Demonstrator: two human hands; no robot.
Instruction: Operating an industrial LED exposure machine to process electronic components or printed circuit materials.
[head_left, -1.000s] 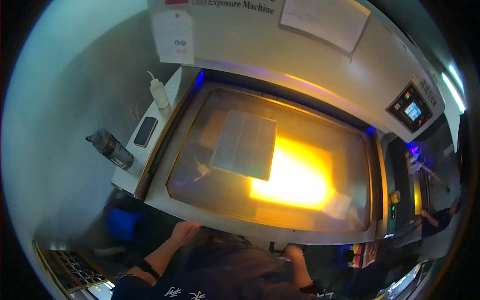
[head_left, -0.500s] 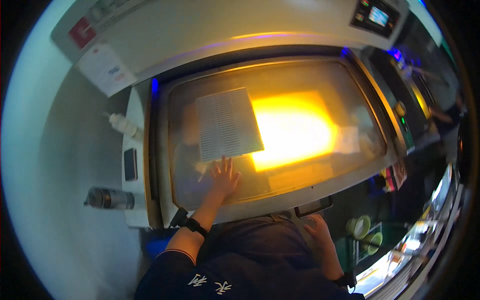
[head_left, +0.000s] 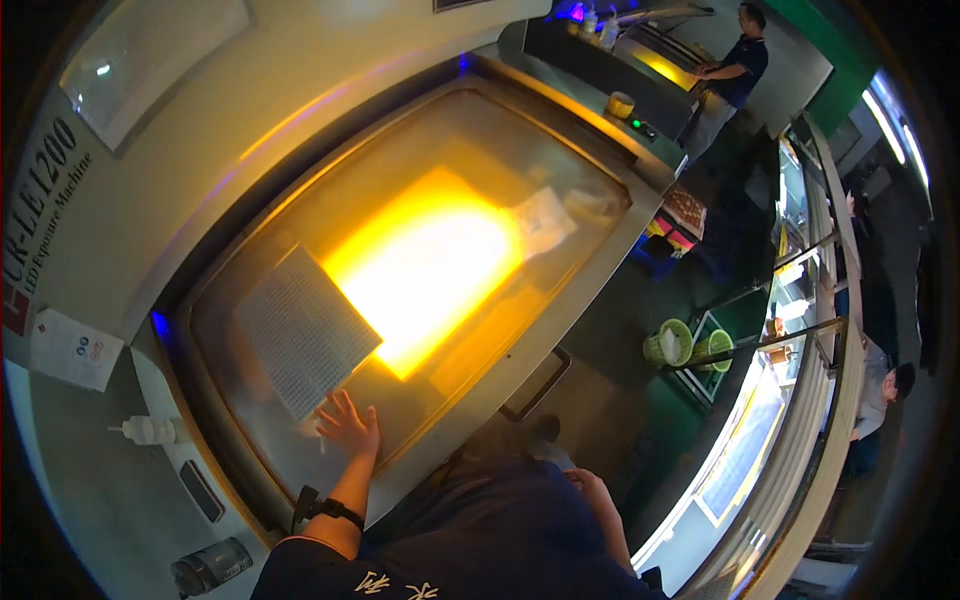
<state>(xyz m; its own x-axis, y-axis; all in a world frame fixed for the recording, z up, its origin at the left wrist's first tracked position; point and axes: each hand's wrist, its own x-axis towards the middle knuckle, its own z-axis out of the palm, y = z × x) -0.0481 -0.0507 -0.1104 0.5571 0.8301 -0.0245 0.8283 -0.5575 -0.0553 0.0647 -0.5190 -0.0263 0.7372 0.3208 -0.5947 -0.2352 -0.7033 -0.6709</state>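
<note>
My left hand (head_left: pixel 350 425) lies flat with its fingers spread on the machine's glass bed (head_left: pixel 440 130). Its fingertips meet the near edge of a grey rectangular sheet (head_left: pixel 308 330) covered in rows of small dark marks. A bright yellow glow (head_left: pixel 430 270) lights the bed just right of this sheet. Beside my waist, past the front of the machine, is my right hand (head_left: pixel 580 478); its fingers are partly hidden and nothing shows in it. A pale piece of paper (head_left: pixel 545 222) lies toward the bed's far right end.
On the left ledge are a white squeeze bottle (head_left: pixel 150 430), a phone (head_left: pixel 203 491) and a dark drinking bottle (head_left: pixel 212 567). Green buckets (head_left: pixel 670 343) stand on the right, near a lit rack (head_left: pixel 840 330). Another person (head_left: pixel 738 80) works at a far machine.
My view has swung to the right, bringing the other person and the rack further in. The left hand stays at the sheet's edge. My right hand has drawn in closer to my body.
</note>
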